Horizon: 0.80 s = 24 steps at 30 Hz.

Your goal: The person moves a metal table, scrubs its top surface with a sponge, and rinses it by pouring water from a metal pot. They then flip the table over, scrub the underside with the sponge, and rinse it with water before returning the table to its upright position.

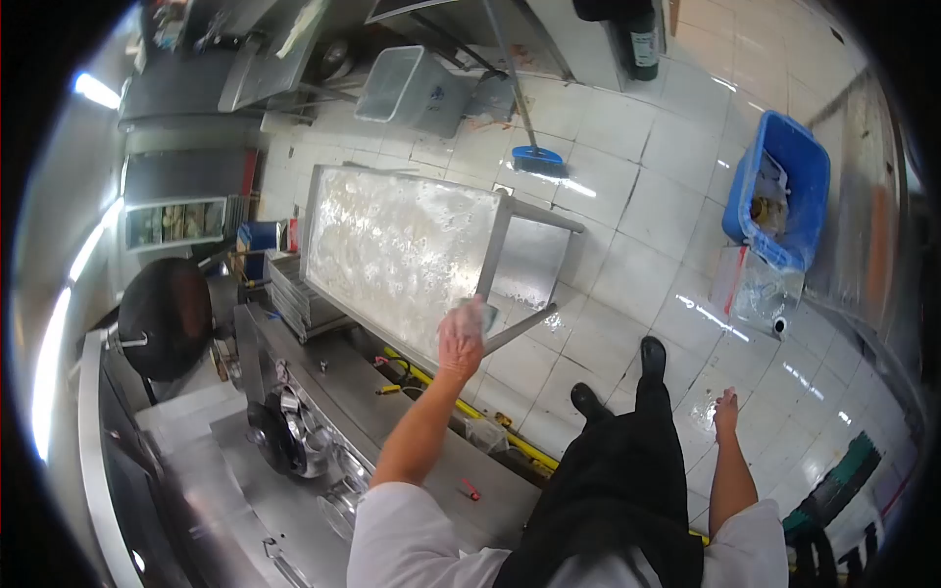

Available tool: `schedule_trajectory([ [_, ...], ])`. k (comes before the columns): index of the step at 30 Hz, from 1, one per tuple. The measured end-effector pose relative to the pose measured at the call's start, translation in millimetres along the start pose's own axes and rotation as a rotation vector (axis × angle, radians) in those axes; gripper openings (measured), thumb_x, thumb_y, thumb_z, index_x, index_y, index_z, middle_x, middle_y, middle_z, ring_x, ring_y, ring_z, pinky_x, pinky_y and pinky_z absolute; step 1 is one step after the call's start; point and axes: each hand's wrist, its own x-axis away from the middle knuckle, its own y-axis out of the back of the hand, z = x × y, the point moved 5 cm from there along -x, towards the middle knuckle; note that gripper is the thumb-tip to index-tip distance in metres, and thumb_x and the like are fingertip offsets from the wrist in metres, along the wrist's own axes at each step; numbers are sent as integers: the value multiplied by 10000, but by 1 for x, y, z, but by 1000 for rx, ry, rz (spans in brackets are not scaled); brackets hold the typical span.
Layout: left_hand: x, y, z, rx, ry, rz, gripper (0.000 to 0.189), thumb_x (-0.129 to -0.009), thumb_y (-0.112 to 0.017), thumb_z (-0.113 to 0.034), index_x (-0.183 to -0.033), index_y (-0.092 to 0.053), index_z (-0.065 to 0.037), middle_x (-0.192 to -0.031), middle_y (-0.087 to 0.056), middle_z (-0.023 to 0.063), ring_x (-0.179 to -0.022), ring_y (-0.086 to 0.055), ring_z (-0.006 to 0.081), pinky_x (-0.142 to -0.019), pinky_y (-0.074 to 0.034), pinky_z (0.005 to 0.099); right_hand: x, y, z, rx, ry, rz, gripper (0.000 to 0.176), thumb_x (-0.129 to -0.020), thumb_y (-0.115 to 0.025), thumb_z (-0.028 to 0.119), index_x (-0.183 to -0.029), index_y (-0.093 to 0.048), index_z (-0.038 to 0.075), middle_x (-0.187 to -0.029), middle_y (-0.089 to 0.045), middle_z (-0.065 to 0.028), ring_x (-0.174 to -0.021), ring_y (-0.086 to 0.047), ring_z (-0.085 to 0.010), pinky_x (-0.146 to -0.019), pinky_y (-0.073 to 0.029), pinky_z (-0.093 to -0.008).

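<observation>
My left hand (pixel 461 343) is closed around a greyish-green scrubbing pad (pixel 486 315), partly hidden by the fingers. The pad is at the near right corner of a metal table (pixel 402 245). White suds and wet streaks cover the table's broad surface. Two of its legs and a metal shelf (pixel 529 263) show beyond its right edge. Away from the table, my right hand (pixel 725 410) hangs low over the tiled floor on my right. Its fingers look loosely apart, and I see nothing in them.
On the right stands a blue bin (pixel 777 186) beside a clear plastic bag (pixel 765 294). A blue broom (pixel 537 159) and a clear plastic tub (pixel 407 93) are at the back. A steel counter (pixel 392 412) and black wok (pixel 165 318) are on the left. The tiles look wet.
</observation>
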Motion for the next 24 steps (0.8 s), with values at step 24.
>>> schedule_trajectory([
  [24,81,85,57,74,30,24,473,-862,-494,-68,-1327,-455,9,-1434,-360,207,-1356,-294,384,-1112,-274,457,-3,-26,41,95,241,54,558,-988,-346,496,-1199,-523,11,-963,-614,-123,-862,-578,-237,-787,-450,-368],
])
